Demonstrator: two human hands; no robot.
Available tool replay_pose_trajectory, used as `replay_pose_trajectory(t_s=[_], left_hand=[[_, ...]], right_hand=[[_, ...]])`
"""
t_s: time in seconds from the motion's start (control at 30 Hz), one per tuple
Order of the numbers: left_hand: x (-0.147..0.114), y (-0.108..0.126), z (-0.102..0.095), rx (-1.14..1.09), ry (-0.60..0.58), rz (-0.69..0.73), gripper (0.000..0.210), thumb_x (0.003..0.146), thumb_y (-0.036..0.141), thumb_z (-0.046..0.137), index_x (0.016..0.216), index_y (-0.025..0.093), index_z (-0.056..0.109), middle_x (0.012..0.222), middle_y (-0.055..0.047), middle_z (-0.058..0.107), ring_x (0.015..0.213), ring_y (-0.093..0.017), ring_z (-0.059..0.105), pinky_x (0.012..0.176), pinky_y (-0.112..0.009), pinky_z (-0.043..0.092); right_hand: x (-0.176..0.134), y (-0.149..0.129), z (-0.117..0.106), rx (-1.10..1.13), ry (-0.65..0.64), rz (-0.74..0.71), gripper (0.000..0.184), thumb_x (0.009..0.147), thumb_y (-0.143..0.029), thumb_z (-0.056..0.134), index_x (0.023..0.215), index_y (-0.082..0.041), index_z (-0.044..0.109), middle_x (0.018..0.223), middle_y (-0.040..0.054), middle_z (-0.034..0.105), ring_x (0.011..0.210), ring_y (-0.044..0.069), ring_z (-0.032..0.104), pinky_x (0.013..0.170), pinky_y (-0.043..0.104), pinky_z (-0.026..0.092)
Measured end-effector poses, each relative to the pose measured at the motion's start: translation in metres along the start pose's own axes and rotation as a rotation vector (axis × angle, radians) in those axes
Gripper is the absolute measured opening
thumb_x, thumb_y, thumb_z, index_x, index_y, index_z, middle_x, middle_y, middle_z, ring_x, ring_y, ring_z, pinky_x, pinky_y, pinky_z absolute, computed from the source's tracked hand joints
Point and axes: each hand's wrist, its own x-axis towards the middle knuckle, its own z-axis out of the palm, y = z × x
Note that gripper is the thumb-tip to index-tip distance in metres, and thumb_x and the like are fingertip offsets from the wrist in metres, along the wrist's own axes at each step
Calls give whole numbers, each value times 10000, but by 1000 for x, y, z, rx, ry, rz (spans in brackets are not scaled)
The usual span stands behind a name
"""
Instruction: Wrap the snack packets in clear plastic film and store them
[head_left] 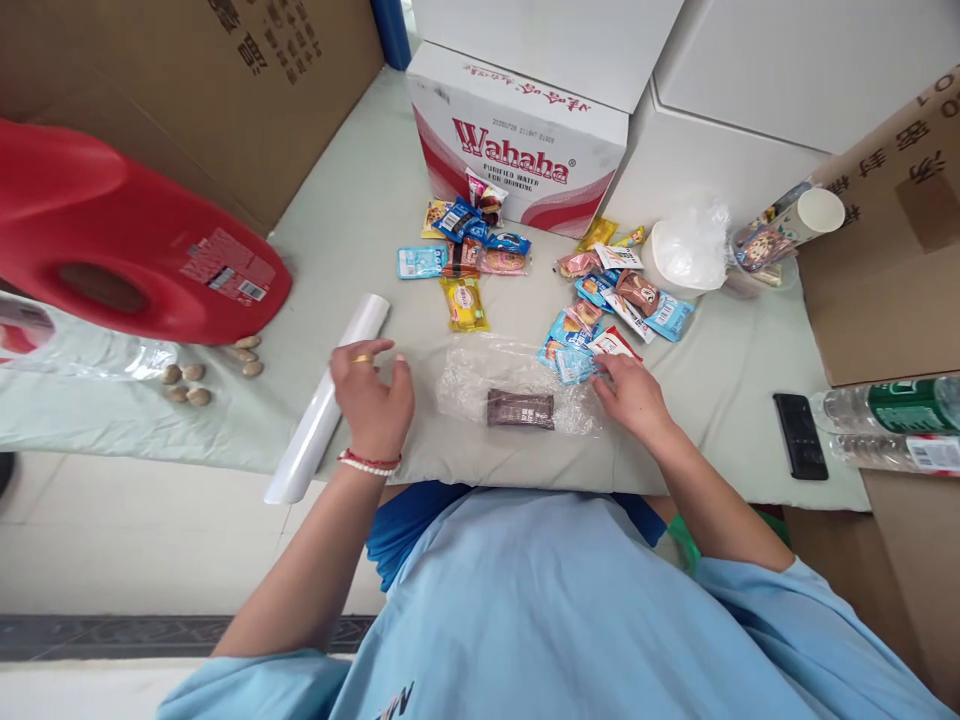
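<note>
My left hand [373,398] rests over a roll of clear plastic film [319,425], thumb and fingers apart. My right hand [632,398] is at the near edge of a snack pile, its fingertips beside a small light-blue snack packet [574,366]; thumb and forefinger are a little apart. Between my hands a crumpled sheet of clear plastic film [461,385] is spread on the table. On that sheet lies a dark brown wrapped snack bar [520,410]. A yellow snack packet [465,304] sits beyond the sheet, below a second group of colourful packets [463,255].
A Wahaha water carton [517,150] stands at the back. Left are a red jug [142,240], a clear bottle [142,357] and several brown nuts [193,371]. To the right are a white bowl [664,265], a paper cup [817,215], a phone [800,436] and bottles [911,405].
</note>
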Motion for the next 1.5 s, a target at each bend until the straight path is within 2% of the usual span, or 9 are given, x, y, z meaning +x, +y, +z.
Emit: replay_pose_trajectory(t_s=[0.1, 0.23, 0.53, 0.77, 0.93, 1.07, 1.13, 1.3, 1.5], left_hand=[[-23, 28, -12, -59, 89, 271, 224, 924, 139, 531, 1043, 220, 702, 1016, -92, 653, 1037, -271, 623, 940, -451, 497], [-59, 60, 8, -37, -383, 607, 272, 941, 123, 538, 1105, 240, 721, 1063, -76, 705, 1005, -256, 611, 874, -420, 483], [-63, 48, 63, 120, -538, 310, 331, 978, 224, 505, 1170, 226, 774, 1017, -115, 635, 973, -296, 527, 875, -445, 476], [-61, 42, 58, -8, -424, 80, 271, 897, 380, 676, 1084, 186, 647, 1046, -126, 642, 1007, -319, 556, 914, -489, 481], [-39, 6, 41, -334, -661, 48, 352, 824, 331, 655, 1155, 217, 627, 1117, -80, 641, 999, -248, 593, 932, -413, 513], [-22, -6, 31, -383, -369, -189, 387, 939, 378, 495, 1285, 219, 564, 1256, -97, 619, 1122, -234, 608, 1027, -407, 504], [-19, 6, 33, -311, -332, -142, 543, 951, 490, 529, 1414, 207, 503, 1434, -148, 556, 1339, -293, 530, 1169, -490, 416], [-23, 43, 48, -25, -667, 222, 791, 811, 602, 763, 1498, 289, 529, 1723, -155, 285, 1622, -463, 79, 1244, -749, 79], [-1, 5, 38, 34, -893, 171, 381, 816, 521, 726, 1079, 246, 738, 1516, -137, 571, 1543, -427, 327, 1246, -700, 218]], right_hand=[[23, -19, -7, -30, 38, -163, 426, 1021, -320, 514, 1382, -132, 641, 1295, 174, 677, 1228, 336, 564, 1071, 442, 449], [68, -51, 9, -122, -97, -288, 600, 990, -366, 616, 1512, -84, 527, 1409, 212, 624, 1318, 362, 498, 1147, 464, 375], [97, -81, 3, -20, -377, -261, 217, 964, -238, 636, 1116, -172, 776, 892, 39, 751, 834, 181, 648, 751, 255, 426], [10, -80, 25, 98, -361, -564, 473, 988, -143, 531, 1433, -243, 658, 975, 53, 743, 923, 203, 634, 818, 277, 447], [-13, -85, 43, -118, -362, -596, 544, 1058, -167, 442, 1581, -300, 515, 1065, 91, 733, 985, 238, 602, 818, 309, 447], [-10, -99, 36, -225, -406, -642, 556, 1026, -117, 451, 1543, -284, 567, 952, 96, 735, 937, 265, 613, 729, 331, 422], [-9, -107, 32, -246, -412, -639, 541, 1021, -121, 459, 1526, -269, 583, 963, 110, 746, 938, 275, 632, 709, 341, 411], [-10, -117, 28, -265, -464, -597, 449, 1025, -120, 441, 1388, -209, 688, 1133, 158, 762, 1050, 288, 672, 775, 352, 454], [-15, -104, 31, -183, -408, -582, 508, 1039, -138, 452, 1514, -254, 588, 1138, 134, 759, 1101, 297, 641, 850, 375, 473]])
